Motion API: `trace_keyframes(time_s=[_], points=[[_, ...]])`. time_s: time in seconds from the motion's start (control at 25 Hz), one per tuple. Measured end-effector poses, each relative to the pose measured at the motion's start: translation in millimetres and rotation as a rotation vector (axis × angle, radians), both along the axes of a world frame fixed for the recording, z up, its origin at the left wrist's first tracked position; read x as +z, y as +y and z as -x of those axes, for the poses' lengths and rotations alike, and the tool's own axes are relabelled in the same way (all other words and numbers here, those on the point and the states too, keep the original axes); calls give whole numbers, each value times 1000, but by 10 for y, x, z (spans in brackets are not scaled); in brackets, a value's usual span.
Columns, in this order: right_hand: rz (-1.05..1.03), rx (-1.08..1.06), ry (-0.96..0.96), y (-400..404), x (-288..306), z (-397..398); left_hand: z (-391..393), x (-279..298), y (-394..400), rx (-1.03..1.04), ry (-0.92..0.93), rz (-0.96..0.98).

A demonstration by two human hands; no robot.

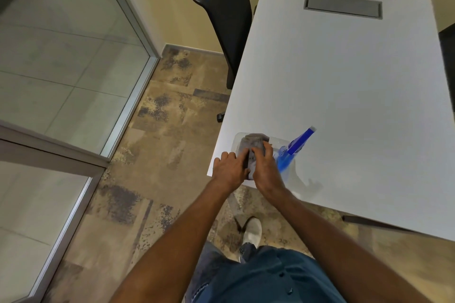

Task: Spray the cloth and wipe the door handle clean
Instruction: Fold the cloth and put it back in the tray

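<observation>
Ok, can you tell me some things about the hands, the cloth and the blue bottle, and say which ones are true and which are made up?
1. Both hands are on the grey cloth. True: the left hand and the right hand both grip it.
2. The blue spray bottle is in the right hand. False: no hand holds it; it sits in the clear plastic tray, just right of the cloth.
3. The tray sits at the corner of the white table. True.
4. The black chair is pulled far away from the table. False: it stands right beside the table's left edge.
5. The door handle is being wiped. False: no handle shows, and the cloth is over the tray.
</observation>
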State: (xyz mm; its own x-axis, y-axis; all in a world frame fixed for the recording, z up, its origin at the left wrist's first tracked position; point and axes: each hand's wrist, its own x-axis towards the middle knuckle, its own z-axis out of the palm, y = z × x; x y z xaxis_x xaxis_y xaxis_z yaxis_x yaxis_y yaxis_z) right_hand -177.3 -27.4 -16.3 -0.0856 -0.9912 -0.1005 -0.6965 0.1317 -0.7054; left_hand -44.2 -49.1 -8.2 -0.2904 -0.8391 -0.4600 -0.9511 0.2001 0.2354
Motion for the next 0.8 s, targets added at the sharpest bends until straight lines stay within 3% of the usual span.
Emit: trace_keyframes(time_s=[0.08, 0.12, 0.16, 0.36, 0.56, 0.72, 0.8], points=[[-95, 26, -74, -32, -54, 49, 49, -25, -53, -5, -36, 15], [-71, 127, 41, -61, -87, 71, 76, -38, -69, -1, -49, 20], [-129, 120, 73, -81, -83, 108, 103, -51, -83, 3, -59, 25], [-39, 77, 156, -170, -95, 42, 178, -113, -139, 1, -65, 63], [-203, 63, 240, -188, -179, 57, 201, -154, -161, 24, -48, 80], [-218, 36, 204, -136, -133, -33, 240, -163, -163, 20, -76, 74], [-216, 94, 381, -101, -133, -23, 229, -146, -182, -15, -110, 48]])
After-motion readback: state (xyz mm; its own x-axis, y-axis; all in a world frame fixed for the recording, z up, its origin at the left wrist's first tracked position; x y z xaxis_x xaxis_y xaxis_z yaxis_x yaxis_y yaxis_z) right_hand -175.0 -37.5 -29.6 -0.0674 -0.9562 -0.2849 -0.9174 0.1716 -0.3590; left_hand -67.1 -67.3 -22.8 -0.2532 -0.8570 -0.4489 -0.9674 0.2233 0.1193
